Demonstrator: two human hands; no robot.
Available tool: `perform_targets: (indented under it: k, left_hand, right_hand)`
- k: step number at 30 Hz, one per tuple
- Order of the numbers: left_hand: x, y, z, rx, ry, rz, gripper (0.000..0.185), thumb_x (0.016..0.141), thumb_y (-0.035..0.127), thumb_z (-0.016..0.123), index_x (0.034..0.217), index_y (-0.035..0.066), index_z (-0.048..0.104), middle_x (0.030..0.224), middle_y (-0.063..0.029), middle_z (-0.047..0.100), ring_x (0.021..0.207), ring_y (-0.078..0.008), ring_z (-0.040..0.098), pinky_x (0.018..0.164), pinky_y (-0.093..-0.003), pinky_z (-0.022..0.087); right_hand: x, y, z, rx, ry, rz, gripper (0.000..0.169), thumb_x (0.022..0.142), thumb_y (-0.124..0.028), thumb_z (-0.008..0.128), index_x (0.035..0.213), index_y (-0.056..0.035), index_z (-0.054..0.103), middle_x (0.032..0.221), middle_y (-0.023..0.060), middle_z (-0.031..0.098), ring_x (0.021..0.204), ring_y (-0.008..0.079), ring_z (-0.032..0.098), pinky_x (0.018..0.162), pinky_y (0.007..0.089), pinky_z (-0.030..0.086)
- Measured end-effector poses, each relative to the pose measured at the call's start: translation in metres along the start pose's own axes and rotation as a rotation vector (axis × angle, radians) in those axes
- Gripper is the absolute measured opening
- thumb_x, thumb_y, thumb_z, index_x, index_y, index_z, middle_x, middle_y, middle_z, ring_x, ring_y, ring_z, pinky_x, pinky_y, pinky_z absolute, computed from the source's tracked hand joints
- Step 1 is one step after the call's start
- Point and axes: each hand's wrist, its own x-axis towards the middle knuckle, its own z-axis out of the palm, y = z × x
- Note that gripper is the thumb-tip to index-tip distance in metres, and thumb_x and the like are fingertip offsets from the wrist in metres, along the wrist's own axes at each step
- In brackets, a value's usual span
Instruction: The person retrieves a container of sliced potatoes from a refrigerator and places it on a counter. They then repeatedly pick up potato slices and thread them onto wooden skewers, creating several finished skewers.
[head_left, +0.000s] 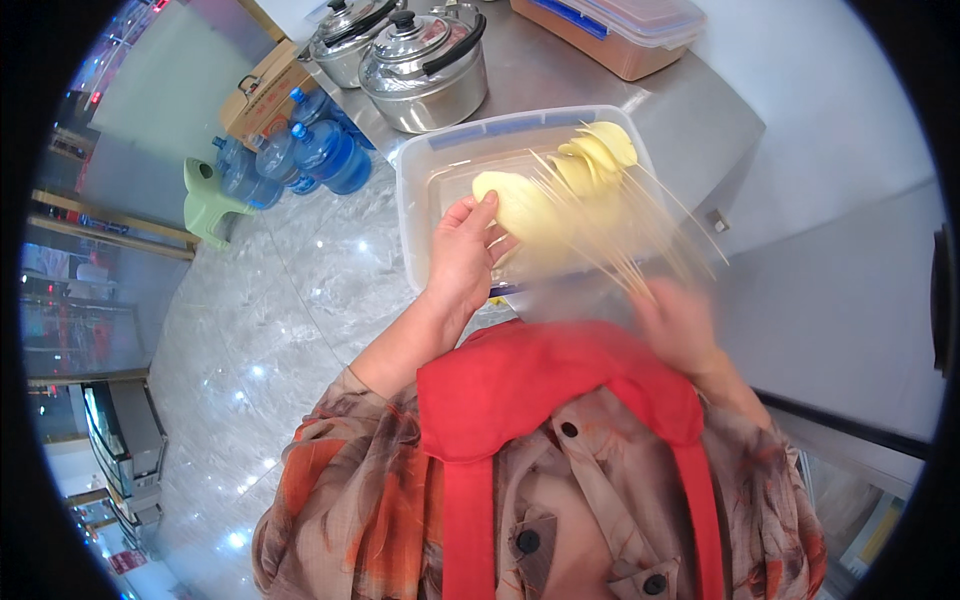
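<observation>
My left hand (466, 251) pinches a pale yellow slice (514, 201), which looks like potato, between thumb and fingers. It is over a clear plastic container (415, 217) on the counter. Blurred by motion, my right hand (679, 319) grips the lower ends of several thin wooden skewers (615, 261). Their upper parts reach over the container, close to the held slice; whether a tip pierces it I cannot tell. More yellow slices (596, 156) lie bunched at the container's far right corner, with skewer sticks extending from them.
Two lidded steel pots (424, 79) stand on the steel counter (559, 71) beyond the container. A lidded plastic box (637, 41) sits at the back right. On the floor to the left are blue water jugs (330, 154), a green stool (206, 199) and a cardboard box (262, 94).
</observation>
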Motion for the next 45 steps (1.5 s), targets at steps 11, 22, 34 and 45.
perform_targets:
  k: [11,22,34,45]
  left_hand:
    - [0.003,0.0,-0.003,-0.144,-0.142,-0.151,0.021,0.088,0.014,0.045,0.103,0.0,0.047,0.103,-0.0106,0.055,0.095,-0.0201,0.055,0.086,-0.0324,0.044]
    - [-0.002,0.002,-0.004,-0.185,-0.153,-0.25,0.026,0.088,0.01,0.041,0.11,-0.002,0.044,0.107,-0.0128,0.053,0.098,-0.0219,0.054,0.087,-0.0333,0.045]
    - [-0.01,-0.007,0.004,-0.1,-0.188,-0.167,0.018,0.089,0.012,0.043,0.101,0.001,0.048,0.103,-0.0107,0.055,0.097,-0.0197,0.055,0.087,-0.0329,0.044]
    - [-0.009,-0.016,0.007,-0.091,-0.158,-0.151,0.02,0.089,0.012,0.041,0.104,0.0,0.047,0.105,-0.0095,0.055,0.097,-0.0192,0.054,0.086,-0.0334,0.044]
  right_hand:
    - [-0.008,0.016,-0.002,0.159,-0.102,0.211,0.006,0.078,-0.004,0.058,0.082,-0.0006,0.058,0.06,0.0107,0.055,0.047,0.0174,0.053,0.045,0.0264,0.041]
    - [-0.003,0.018,0.001,-0.147,0.118,-0.274,0.007,0.074,-0.002,0.059,0.081,-0.002,0.057,0.065,0.0138,0.055,0.053,0.0302,0.054,0.047,0.034,0.043]
    - [0.004,0.002,-0.002,0.187,-0.105,0.188,0.009,0.08,-0.008,0.056,0.083,0.0001,0.059,0.061,0.0119,0.052,0.048,0.019,0.052,0.046,0.0282,0.041]
    - [0.036,0.011,0.026,0.134,-0.131,-0.123,0.016,0.082,-0.009,0.051,0.094,-0.0012,0.057,0.071,0.0185,0.055,0.06,0.0344,0.053,0.053,0.0363,0.043]
